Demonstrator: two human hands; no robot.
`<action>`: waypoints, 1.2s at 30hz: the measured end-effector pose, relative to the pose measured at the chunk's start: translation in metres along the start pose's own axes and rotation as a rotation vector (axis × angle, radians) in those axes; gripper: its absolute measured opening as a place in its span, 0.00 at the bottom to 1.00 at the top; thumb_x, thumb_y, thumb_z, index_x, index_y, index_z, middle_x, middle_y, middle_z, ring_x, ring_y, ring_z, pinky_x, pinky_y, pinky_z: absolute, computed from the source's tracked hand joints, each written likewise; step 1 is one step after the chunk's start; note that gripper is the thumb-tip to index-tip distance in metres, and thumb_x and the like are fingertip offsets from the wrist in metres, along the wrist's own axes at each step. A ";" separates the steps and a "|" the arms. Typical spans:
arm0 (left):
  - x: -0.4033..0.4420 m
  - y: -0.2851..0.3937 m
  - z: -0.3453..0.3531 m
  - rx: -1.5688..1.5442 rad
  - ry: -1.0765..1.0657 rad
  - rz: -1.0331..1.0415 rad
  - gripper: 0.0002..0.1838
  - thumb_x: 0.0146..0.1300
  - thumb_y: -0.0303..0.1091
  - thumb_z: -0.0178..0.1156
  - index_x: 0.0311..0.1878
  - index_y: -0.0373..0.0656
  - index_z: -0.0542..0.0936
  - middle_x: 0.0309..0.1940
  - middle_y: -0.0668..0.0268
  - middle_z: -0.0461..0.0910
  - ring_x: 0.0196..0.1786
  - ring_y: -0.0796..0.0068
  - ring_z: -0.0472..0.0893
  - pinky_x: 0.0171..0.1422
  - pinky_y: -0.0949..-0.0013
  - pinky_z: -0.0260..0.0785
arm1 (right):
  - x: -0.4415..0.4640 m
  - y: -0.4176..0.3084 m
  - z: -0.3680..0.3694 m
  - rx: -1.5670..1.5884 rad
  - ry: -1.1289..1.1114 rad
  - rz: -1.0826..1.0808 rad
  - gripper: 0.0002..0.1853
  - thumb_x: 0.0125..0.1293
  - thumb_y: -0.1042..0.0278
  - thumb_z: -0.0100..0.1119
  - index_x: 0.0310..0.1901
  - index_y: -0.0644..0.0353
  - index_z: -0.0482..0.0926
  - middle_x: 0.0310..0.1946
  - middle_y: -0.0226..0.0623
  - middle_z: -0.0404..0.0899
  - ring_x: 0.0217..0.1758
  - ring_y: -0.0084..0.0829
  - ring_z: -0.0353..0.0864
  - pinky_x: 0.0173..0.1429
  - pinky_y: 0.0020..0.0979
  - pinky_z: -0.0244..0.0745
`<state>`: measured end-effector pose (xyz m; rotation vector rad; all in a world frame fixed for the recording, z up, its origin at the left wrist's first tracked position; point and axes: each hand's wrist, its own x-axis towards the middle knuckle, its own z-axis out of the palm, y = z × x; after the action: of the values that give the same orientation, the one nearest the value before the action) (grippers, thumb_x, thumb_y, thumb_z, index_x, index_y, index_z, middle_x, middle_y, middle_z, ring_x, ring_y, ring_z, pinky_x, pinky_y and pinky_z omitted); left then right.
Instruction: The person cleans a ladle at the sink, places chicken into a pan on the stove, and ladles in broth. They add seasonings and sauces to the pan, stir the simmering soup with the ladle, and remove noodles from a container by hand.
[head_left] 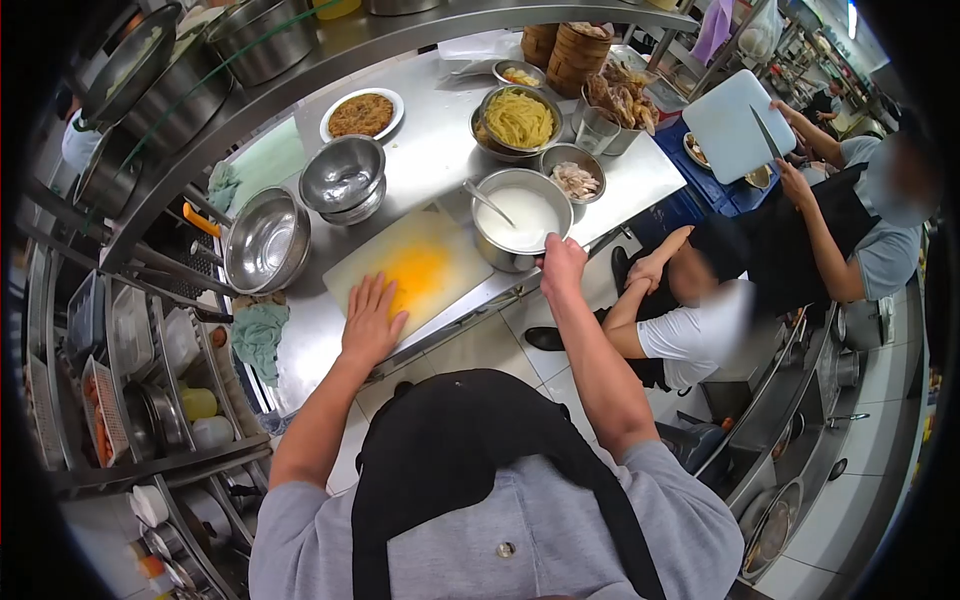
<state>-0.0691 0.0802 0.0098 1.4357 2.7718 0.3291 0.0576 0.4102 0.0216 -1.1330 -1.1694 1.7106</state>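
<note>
While the left hand [370, 315] lies flat near the front edge of the bench [425, 150], a wide steel bowl [268, 240] sits beyond it to the left, with a crumpled green cloth [258, 335] just below, near enough for wiping. Next come nested metal bowls [342, 175], stacked perhaps to save room, and behind them a white plate [362, 115] of browned food.

The cutting board [455, 250] rests at a slant, smeared with a yellow-orange stain [418, 268]. The left hand's grip is released, fingers spread on the near part of the board, probably to brace the person or steady the surface.

Just right of the board, the steel pot [505, 258] stands upright at the bench's front edge, holding white liquid [520, 222] and a leaning spoon [490, 205]. The right hand [565, 268] is clenched at the pot's near right side, seemingly round a handle that the fingers mostly hide; that hold likely keeps the pot from shifting.

Behind the pot stands a bowl of yellow food [518, 118]; beside it, a smaller bowl of pale strips [574, 180]. Farther right, one co-worker [690, 335] sits or crouches low, forearms together, and another [815, 225] holds a white board [722, 125] and a knife [765, 130].
</note>
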 end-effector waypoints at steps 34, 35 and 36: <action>-0.148 -0.042 -0.043 -1.994 0.309 -0.764 0.20 0.69 0.28 0.57 0.62 0.40 0.68 0.48 0.62 0.78 0.38 0.70 0.79 0.41 0.66 0.77 | -0.140 0.076 0.038 -0.473 -0.665 0.370 0.11 0.67 0.65 0.56 0.38 0.66 0.72 0.30 0.34 0.73 0.22 0.27 0.74 0.28 0.32 0.78; -0.161 -0.048 -0.053 -2.014 0.278 -0.736 0.20 0.69 0.27 0.56 0.63 0.41 0.67 0.51 0.61 0.78 0.43 0.68 0.80 0.44 0.64 0.78 | -0.155 0.074 0.031 -0.444 -0.724 0.401 0.09 0.67 0.66 0.57 0.36 0.64 0.71 0.28 0.30 0.71 0.24 0.25 0.72 0.29 0.32 0.78; -0.177 -0.056 -0.059 -2.031 0.248 -0.717 0.21 0.70 0.27 0.55 0.65 0.43 0.67 0.54 0.60 0.78 0.47 0.66 0.82 0.46 0.62 0.79 | -0.173 0.076 0.021 -0.388 -0.754 0.432 0.08 0.67 0.68 0.57 0.36 0.63 0.72 0.29 0.30 0.72 0.26 0.25 0.73 0.30 0.32 0.78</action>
<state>-0.0173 -0.1049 0.0410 -0.1467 1.2083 2.1702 0.0846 0.2237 -0.0043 -1.0308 -1.8771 2.4349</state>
